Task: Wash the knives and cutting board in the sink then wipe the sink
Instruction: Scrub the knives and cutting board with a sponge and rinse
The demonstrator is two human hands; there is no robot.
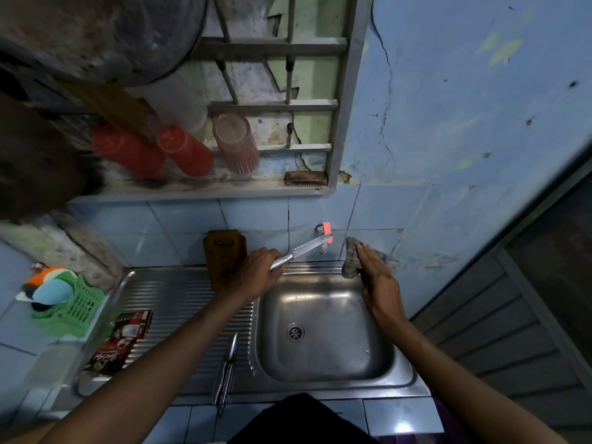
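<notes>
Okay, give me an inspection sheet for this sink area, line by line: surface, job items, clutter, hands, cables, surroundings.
Surface: steel sink, basin without dishes, ribbed drainboard on its left.
Job's things: knife held up towards the tap; second knife lying on the drainboard; cutting board standing against the tiled wall; checked cloth at the basin's back right corner.
Clutter: dark packet on the drainboard; green basket with sponges; cups on the sill.
Hands: left hand grips the knife handle; right hand presses flat on the cloth.
Cables: nothing seen.
Surroundings: barred window, cracked blue wall.
</notes>
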